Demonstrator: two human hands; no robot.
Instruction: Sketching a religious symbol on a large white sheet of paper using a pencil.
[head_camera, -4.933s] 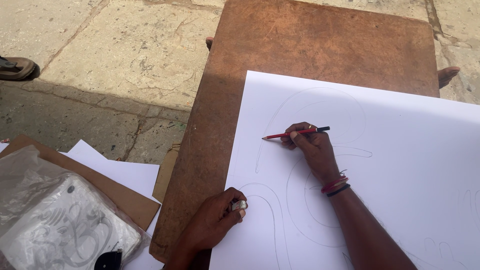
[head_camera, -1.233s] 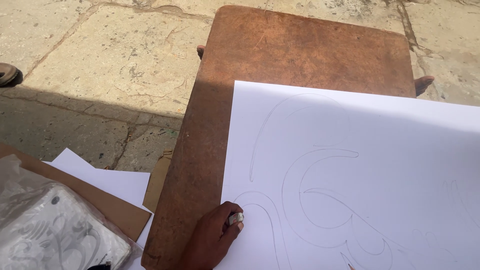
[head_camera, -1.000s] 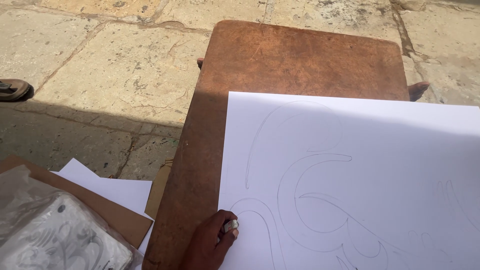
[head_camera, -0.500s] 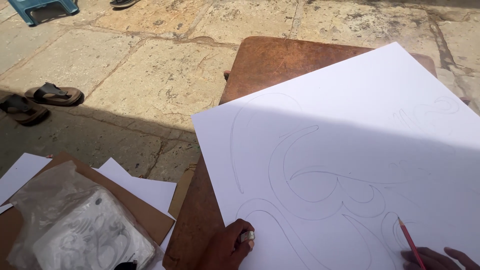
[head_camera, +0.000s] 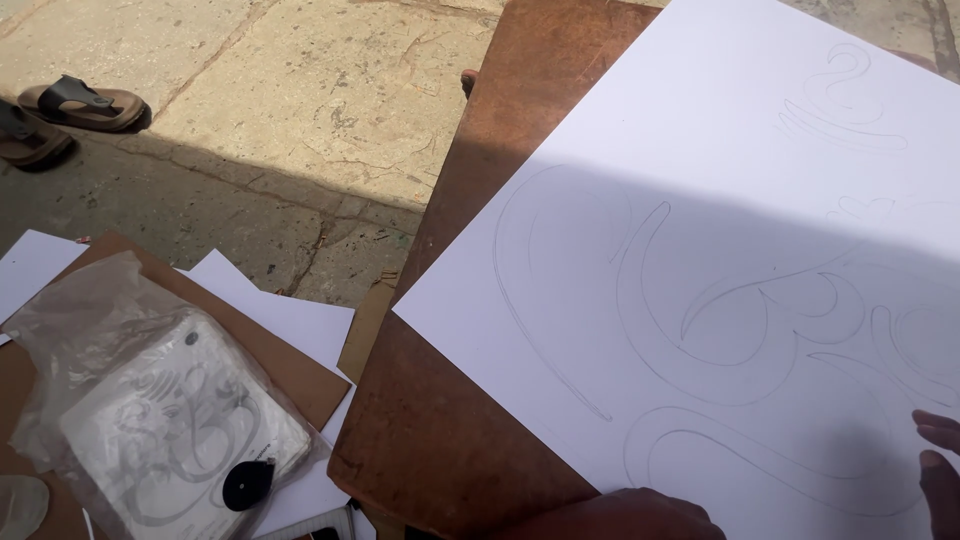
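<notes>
Paper, one large white sheet (head_camera: 720, 200) bearing pencilled curves, is lying skewed on the brown board (head_camera: 470, 440). My right hand (head_camera: 938, 470) is resting its fingertips, slightly spread and gripping nothing, on the sheet's right edge. My left hand (head_camera: 620, 515) is showing only its back at the bottom; I cannot tell its grip. Sandals (head_camera: 60, 110) are sitting on paving.

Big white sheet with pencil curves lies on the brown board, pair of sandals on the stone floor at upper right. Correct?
Not quite. In the head view the sandals sit at the upper left, not the upper right. The white sheet with pencil curves does lie on the brown board.
</notes>
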